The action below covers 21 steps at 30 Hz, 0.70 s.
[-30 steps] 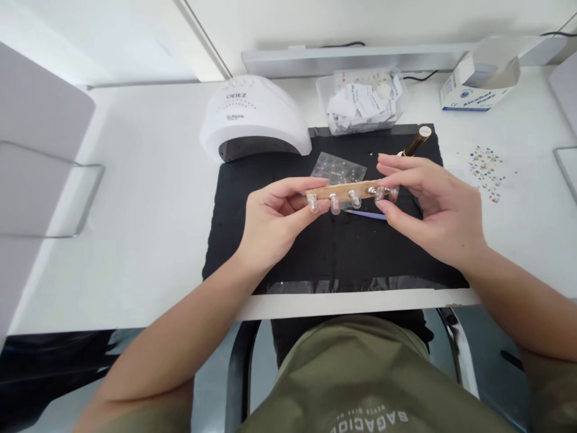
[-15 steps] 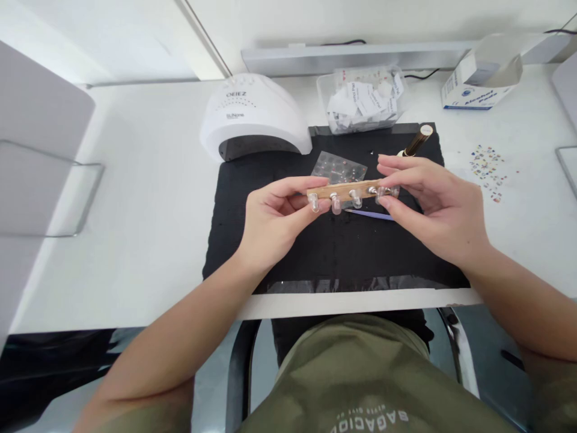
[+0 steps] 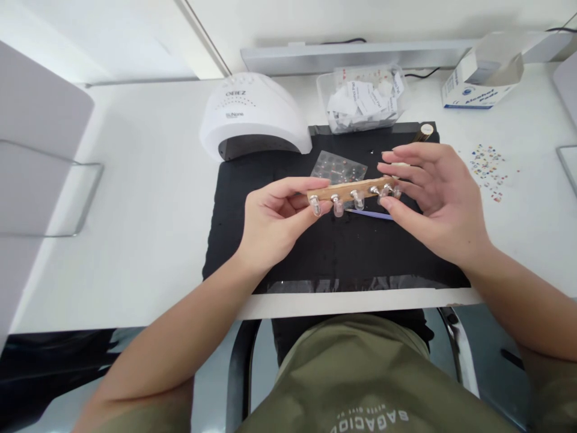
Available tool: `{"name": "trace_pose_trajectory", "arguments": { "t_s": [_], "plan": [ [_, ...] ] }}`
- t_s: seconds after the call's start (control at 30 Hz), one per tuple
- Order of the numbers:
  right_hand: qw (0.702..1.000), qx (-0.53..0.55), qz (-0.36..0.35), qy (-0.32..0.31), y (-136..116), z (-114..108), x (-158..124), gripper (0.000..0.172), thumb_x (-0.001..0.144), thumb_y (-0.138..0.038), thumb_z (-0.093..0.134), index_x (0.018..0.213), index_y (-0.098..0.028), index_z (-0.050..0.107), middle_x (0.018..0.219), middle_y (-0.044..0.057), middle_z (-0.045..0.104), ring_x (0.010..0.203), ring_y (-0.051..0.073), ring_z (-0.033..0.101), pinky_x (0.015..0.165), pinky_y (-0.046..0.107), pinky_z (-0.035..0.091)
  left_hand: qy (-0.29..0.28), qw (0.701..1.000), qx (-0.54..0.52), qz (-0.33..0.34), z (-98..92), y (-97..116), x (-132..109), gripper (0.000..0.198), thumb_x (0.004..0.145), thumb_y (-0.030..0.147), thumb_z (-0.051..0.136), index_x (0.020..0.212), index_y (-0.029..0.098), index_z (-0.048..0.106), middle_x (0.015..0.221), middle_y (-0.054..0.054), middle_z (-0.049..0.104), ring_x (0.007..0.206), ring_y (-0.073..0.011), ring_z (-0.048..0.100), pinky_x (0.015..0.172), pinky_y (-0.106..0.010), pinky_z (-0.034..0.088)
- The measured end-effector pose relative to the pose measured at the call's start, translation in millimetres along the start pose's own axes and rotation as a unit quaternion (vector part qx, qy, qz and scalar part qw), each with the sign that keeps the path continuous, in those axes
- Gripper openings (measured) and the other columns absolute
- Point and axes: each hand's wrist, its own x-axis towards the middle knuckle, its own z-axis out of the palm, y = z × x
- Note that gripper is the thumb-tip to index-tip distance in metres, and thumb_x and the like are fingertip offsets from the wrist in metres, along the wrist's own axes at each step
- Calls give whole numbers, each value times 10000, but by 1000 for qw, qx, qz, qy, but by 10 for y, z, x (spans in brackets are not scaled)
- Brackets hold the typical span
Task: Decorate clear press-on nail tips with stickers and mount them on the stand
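Observation:
A wooden nail display stand (image 3: 345, 190) is held level over the black mat, its left end pinched between the thumb and fingers of my left hand (image 3: 282, 216). Clear false nail tips (image 3: 358, 200) stick out from several metal pegs along its front. At the stand's right end, my right hand (image 3: 439, 195) has its fingers spread, with the thumb close to or touching the last nail tips. Behind the stand lies a clear sheet of small gems (image 3: 339, 167). Purple tweezers (image 3: 374, 214) rest on the mat below it, partly hidden.
A white nail lamp (image 3: 255, 114) stands at the back left of the black mat (image 3: 333, 255). Behind are a clear tub of alcohol pads (image 3: 363, 102) and an open carton (image 3: 478, 84). A gold-capped bottle (image 3: 424, 132) is partly behind my right hand; loose gems (image 3: 489, 168) lie to the right.
My right index finger and the fingers beside it have lifted and spread away from the stand's right end, uncovering more of it. My left hand keeps its hold.

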Motion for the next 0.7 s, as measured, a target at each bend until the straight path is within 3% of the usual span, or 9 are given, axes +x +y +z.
{"name": "trace_pose_trajectory", "arguments": {
  "t_s": [0.17, 0.37, 0.7],
  "plan": [
    [999, 22, 17, -33, 55, -10, 11, 512, 1022, -226, 798, 1499, -358, 667, 1429, 35, 838, 1341, 264, 828, 1136, 450, 745, -15, 1000, -10, 17, 12, 13, 5, 260, 823, 286, 1086, 1045, 292, 951, 904, -13, 906, 753, -176, 864, 839, -325, 782],
    [989, 123, 75, -26, -56, 14, 54, 407, 936, -244, 886, 1304, -353, 751, 1184, 9, 856, 1162, 240, 852, 1020, 390, 767, -35, 998, -48, 27, 54, 52, 12, 243, 837, 247, 1078, 1044, 262, 952, 882, -15, 903, 734, -164, 869, 815, -289, 776],
    [981, 157, 107, -31, -173, -25, 81, 450, 872, -210, 928, 1249, -347, 725, 1109, -15, 861, 1022, 207, 846, 954, 374, 773, -41, 998, -42, 28, 44, 70, 16, 253, 817, 239, 1087, 1033, 271, 960, 845, -13, 885, 685, -157, 842, 802, -307, 778]
  ]
}}
